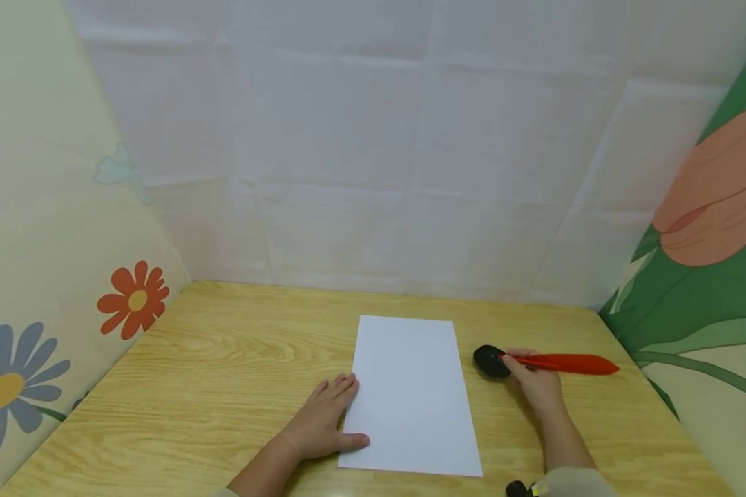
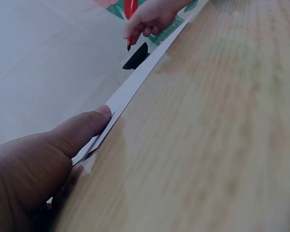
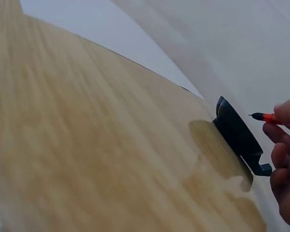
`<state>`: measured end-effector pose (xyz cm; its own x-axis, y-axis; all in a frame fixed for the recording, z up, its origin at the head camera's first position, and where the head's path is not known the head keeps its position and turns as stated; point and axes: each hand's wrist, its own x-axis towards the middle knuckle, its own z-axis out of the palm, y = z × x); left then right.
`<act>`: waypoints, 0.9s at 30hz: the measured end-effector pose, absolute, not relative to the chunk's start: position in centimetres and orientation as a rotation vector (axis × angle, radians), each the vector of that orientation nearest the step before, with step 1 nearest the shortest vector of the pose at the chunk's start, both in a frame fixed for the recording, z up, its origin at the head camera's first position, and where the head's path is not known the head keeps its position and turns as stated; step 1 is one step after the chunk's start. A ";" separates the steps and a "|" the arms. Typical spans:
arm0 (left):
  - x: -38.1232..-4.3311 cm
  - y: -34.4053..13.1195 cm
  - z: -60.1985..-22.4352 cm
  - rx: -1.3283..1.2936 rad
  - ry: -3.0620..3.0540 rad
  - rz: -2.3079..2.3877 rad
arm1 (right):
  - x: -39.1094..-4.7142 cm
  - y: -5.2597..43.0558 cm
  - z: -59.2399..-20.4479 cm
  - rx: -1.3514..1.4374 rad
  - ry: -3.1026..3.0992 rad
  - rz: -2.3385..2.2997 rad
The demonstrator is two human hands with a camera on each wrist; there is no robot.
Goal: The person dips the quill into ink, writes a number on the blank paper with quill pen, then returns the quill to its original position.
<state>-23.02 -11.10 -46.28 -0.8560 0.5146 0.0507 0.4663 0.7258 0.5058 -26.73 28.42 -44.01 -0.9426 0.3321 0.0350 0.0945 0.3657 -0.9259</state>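
A white sheet of paper point(image 1: 410, 397) lies on the wooden table. My left hand point(image 1: 324, 422) rests along its left edge, fingers extended and thumb over the lower left part. To the right of the sheet, my right hand point(image 1: 539, 388) pinches a red feather-shaped pen point(image 1: 575, 363) between thumb and fingers. The black pen tip point(image 3: 257, 116) points left, above a black pen holder point(image 3: 237, 133) in the right wrist view. That dark rounded holder stands on the table just left of my right fingertips.
The wooden table point(image 1: 236, 366) reaches back to a white cloth backdrop point(image 1: 348, 138). Flower-printed cloths stand along the left side point(image 1: 37, 241) and the right side point(image 1: 709, 297). A small black item point(image 1: 517, 489) shows by the right sleeve point(image 1: 575, 482).
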 end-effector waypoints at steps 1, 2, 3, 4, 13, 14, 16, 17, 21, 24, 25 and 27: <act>-23.0 -11.1 -46.3 0.807 2.833 0.788 | -26.8 28.5 -44.1 -0.378 -2.420 1.602; -23.0 -11.1 -46.3 0.812 2.836 0.788 | -26.8 28.5 -44.1 -0.376 -2.427 1.595; -23.0 -11.1 -46.3 0.814 2.839 0.784 | -26.8 28.6 -44.2 -0.370 -2.442 1.575; -23.0 -11.1 -46.2 0.815 2.842 0.782 | -26.8 28.6 -44.2 -0.364 -2.456 1.562; -23.0 -11.1 -46.2 0.809 2.839 0.771 | -26.9 28.5 -44.7 -0.308 -2.562 1.414; -23.0 -11.1 -46.1 0.808 2.838 0.770 | -26.9 28.5 -44.7 -0.292 -2.571 1.390; -22.9 -11.1 -46.1 0.805 2.836 0.768 | -26.9 28.5 -44.8 -0.273 -2.587 1.355; -22.9 -11.1 -46.1 0.804 2.835 0.770 | -26.9 28.5 -44.8 -0.264 -2.592 1.344; -22.9 -11.1 -46.1 0.801 2.832 0.769 | -26.9 28.5 -44.7 -0.263 -2.609 1.336; -22.9 -11.1 -46.1 0.801 2.832 0.771 | -26.8 28.4 -44.4 -0.289 -2.584 1.389; -22.9 -11.1 -46.1 0.802 2.831 0.772 | -26.7 28.3 -44.3 -0.305 -2.565 1.412; -22.9 -11.0 -46.1 0.801 2.833 0.773 | -26.6 28.0 -44.2 -0.338 -2.517 1.477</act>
